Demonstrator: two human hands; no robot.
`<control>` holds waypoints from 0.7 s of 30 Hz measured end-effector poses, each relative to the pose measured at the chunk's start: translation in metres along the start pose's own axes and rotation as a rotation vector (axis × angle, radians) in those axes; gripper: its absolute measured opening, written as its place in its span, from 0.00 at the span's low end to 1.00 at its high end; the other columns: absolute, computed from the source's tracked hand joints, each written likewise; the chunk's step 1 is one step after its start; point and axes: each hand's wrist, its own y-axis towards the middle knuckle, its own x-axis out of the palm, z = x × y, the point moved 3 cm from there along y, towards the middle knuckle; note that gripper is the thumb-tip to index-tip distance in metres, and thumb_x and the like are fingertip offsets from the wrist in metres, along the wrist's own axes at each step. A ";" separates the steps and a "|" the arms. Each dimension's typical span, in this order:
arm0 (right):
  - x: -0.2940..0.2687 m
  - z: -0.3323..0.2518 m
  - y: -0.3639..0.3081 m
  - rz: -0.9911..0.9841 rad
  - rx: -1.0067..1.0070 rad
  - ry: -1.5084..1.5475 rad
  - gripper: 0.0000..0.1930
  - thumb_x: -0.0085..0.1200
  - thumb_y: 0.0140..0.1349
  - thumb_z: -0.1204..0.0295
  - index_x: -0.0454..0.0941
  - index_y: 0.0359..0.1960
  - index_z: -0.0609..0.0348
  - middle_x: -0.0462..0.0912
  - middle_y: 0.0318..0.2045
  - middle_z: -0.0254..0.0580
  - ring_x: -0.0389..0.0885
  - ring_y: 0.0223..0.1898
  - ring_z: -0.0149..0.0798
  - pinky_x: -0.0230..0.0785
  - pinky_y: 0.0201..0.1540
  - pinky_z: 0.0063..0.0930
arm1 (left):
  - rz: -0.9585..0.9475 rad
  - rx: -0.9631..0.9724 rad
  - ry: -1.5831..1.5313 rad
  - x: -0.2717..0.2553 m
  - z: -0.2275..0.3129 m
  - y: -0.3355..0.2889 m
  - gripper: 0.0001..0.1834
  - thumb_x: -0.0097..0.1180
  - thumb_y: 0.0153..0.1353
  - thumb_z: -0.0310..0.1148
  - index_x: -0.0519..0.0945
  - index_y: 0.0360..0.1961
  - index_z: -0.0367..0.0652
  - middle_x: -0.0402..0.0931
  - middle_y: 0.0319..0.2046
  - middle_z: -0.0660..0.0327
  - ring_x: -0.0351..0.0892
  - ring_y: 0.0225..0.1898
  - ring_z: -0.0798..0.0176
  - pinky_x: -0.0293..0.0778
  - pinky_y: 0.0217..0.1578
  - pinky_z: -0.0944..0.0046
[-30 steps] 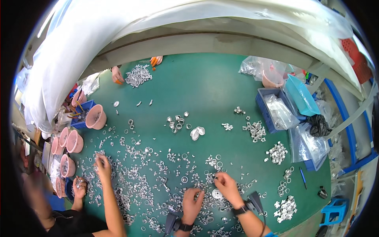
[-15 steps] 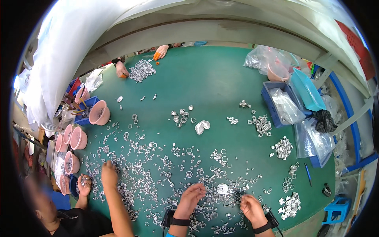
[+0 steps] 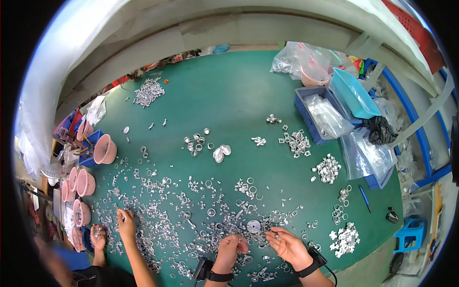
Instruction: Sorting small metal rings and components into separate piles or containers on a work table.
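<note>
Many small silvery metal pieces, rings and other small castings, lie scattered over the green table. Low over them, my left hand has its fingers curled together; whatever is between them is hidden. My right hand is turned partly palm up, fingers pointing left. A small silvery piece shows at its fingertips, too small to name further. Just beyond and between both hands lies a flat round disc. A black band with a small box is on each wrist.
At left, a co-worker's hand works over the pieces; the other holds some. Pink buckets line the left edge. Sorted piles, like the white-silver heap, a blue pen and a blue bin are at right.
The view has shifted. My right hand has turned more palm up, its fingers reaching left, closer to my left hand. The far person's hands have left the picture; the left co-worker's nearer hand shifted.
</note>
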 end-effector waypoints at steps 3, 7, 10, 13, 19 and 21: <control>0.006 0.004 0.004 -0.039 0.043 0.048 0.14 0.34 0.59 0.75 0.63 0.45 0.69 0.68 0.44 0.57 0.68 0.46 0.45 0.62 0.49 0.31 | -0.091 0.083 -0.044 0.007 -0.005 0.000 0.16 0.41 0.58 0.39 0.71 0.24 0.36 0.70 0.18 0.59 0.68 0.18 0.68 0.64 0.21 0.72; -0.007 0.007 0.013 -0.011 -0.011 -0.109 0.11 0.37 0.58 0.74 0.65 0.41 0.67 0.70 0.40 0.49 0.70 0.41 0.40 0.63 0.43 0.26 | -0.052 0.103 -0.029 0.005 0.000 0.004 0.11 0.45 0.56 0.35 0.70 0.27 0.38 0.69 0.20 0.60 0.67 0.21 0.69 0.62 0.23 0.74; -0.019 -0.002 0.017 0.251 -0.405 -0.929 0.03 0.48 0.50 0.78 0.70 0.28 0.61 0.71 0.26 0.37 0.68 0.27 0.34 0.61 0.32 0.23 | 0.158 0.139 -0.037 -0.008 0.019 0.011 0.03 0.46 0.53 0.26 0.71 0.30 0.40 0.69 0.26 0.65 0.64 0.22 0.74 0.61 0.22 0.76; 0.014 -0.009 0.020 0.204 -0.837 -1.591 0.06 0.51 0.46 0.79 0.72 0.27 0.60 0.69 0.24 0.40 0.68 0.28 0.38 0.61 0.32 0.26 | 0.261 0.114 0.154 -0.030 0.015 0.017 0.05 0.49 0.51 0.23 0.72 0.31 0.39 0.67 0.23 0.69 0.62 0.20 0.78 0.58 0.19 0.78; 0.008 -0.007 0.050 0.131 -0.939 -1.869 0.05 0.52 0.44 0.76 0.74 0.25 0.59 0.68 0.24 0.42 0.67 0.29 0.44 0.61 0.32 0.31 | 0.185 0.252 1.145 -0.013 0.008 0.024 0.09 0.52 0.49 0.29 0.74 0.33 0.42 0.68 0.13 0.62 0.65 0.13 0.66 0.61 0.14 0.68; 0.012 -0.016 0.038 0.191 -0.797 -1.558 0.05 0.53 0.45 0.76 0.74 0.26 0.58 0.69 0.23 0.39 0.69 0.28 0.40 0.61 0.31 0.26 | 0.171 0.288 1.245 -0.001 0.006 0.026 0.12 0.53 0.48 0.33 0.73 0.35 0.43 0.70 0.15 0.57 0.70 0.15 0.58 0.64 0.16 0.63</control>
